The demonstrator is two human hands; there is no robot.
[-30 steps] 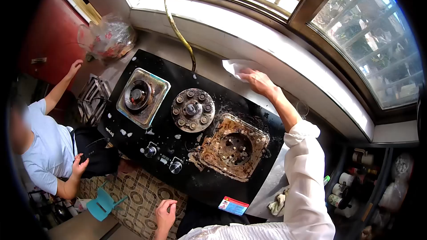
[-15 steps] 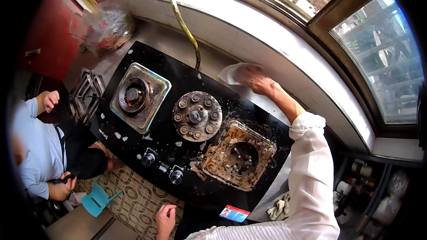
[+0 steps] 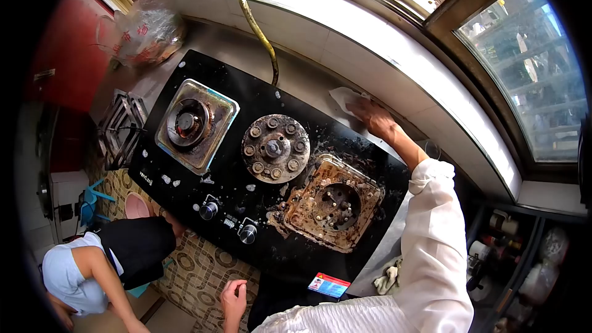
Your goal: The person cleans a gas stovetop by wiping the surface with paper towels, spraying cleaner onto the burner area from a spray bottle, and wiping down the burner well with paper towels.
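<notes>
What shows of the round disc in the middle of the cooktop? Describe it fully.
The round disc looks like grimy metal, grey with brown stains. Eight raised round studs ring a taller central hub. It lies flat on the black cooktop, between the left burner tray and the rustier right one. Neither the left hand nor the right hand touches it. Its underside is hidden.

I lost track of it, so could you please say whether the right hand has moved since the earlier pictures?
Yes, the right hand is now farther right of where the yellow hose meets the black hob.
</notes>
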